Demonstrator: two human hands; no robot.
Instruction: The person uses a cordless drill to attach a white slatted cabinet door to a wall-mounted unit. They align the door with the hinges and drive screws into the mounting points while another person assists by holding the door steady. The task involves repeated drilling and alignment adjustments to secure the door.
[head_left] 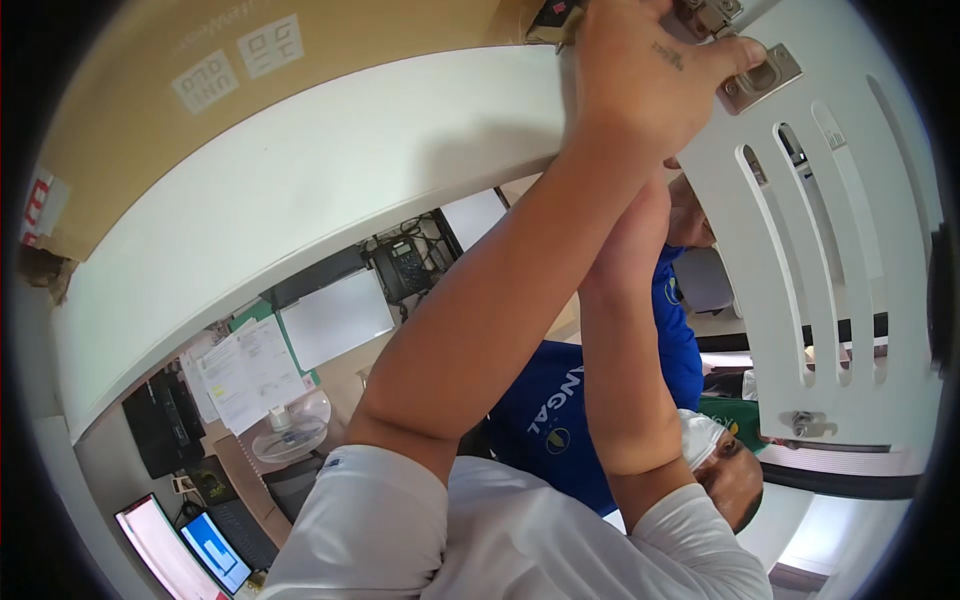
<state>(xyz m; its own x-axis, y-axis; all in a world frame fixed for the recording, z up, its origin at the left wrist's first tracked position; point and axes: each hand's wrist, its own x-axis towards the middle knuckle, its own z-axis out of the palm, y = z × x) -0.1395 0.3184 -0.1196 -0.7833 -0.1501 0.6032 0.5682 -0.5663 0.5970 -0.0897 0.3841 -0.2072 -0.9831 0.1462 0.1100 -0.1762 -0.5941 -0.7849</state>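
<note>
At the top of the head view, my left hand (pixel 650 85) reaches up to a white slotted cabinet door (pixel 720 175). Its thumb presses on the metal cup of a door hinge (pixel 765 82), and the other fingers curl at the picture's upper edge, partly cut off. The hinge arm (pixel 712 14) shows just above the thumb. My right forearm (pixel 625 330) rises behind the left one. Of my right hand (pixel 671 163) only a small bit peeks out beside the left wrist; its fingers are hidden.
A brown cardboard box (pixel 330 45) sits on a white shelf (pixel 300 165) at upper left. Below are a desk phone (pixel 402 268), papers (pixel 250 375), a fan (pixel 290 428) and a laptop (pixel 215 550). A masked person (pixel 735 480) and another in blue (pixel 680 335) are close by.
</note>
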